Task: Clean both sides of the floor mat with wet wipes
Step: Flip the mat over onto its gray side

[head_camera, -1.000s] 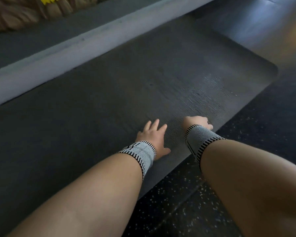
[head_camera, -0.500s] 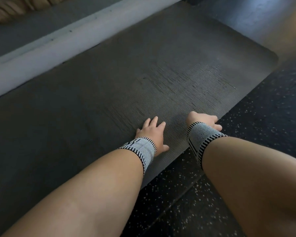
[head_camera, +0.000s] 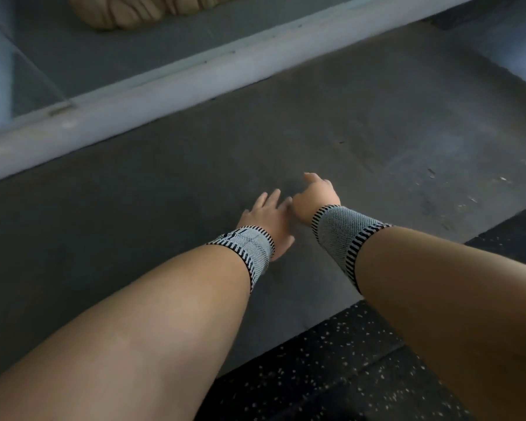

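My left hand point(head_camera: 268, 221) lies flat on the floor mat point(head_camera: 362, 117), fingers straight and spread a little, so that grip is wide and holds nothing. My right hand point(head_camera: 315, 197) sits just beside it, nearly touching; its fingers curl under and one fingertip juts forward — whether that grip pinches a wipe I cannot tell, since the palm side is hidden and the picture is blurred there. No wipe shows anywhere that I can make out. Each wrist wears a grey knitted wristband point(head_camera: 246, 250) edged in black-and-white stripes, with bare forearms running back toward me.

Outward from the hands, the dark grey mat spreads flat under both, filling the middle of my view from lower left to upper right. Small pale flecks point(head_camera: 468, 189) dot its surface to the right. Its near edge meets black floor point(head_camera: 331, 375) speckled with white — my right forearm crosses that edge. Along the mat's far side runs a pale ledge point(head_camera: 164, 89), and beyond it a tan ridged object point(head_camera: 140, 10) lies at the top edge, cut off.
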Demonstrator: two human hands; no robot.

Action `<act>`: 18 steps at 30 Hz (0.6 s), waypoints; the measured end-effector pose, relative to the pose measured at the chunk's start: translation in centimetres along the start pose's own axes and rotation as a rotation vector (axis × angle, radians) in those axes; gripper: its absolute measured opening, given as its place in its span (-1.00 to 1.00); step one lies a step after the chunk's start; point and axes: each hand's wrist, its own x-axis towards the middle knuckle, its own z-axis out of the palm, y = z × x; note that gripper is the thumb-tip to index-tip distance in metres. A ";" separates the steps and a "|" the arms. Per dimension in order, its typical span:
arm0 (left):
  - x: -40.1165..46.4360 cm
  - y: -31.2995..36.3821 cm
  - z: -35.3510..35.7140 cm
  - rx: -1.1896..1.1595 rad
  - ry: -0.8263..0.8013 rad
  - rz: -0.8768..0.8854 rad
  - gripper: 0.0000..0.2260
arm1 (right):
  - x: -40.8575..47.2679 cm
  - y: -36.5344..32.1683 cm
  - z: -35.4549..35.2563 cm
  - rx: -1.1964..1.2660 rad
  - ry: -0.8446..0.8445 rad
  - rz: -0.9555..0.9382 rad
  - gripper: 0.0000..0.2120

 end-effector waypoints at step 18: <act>-35.0 -41.0 -3.1 -0.112 0.073 -0.632 -0.29 | -25.6 -30.9 33.5 -0.774 -0.390 -1.044 -0.38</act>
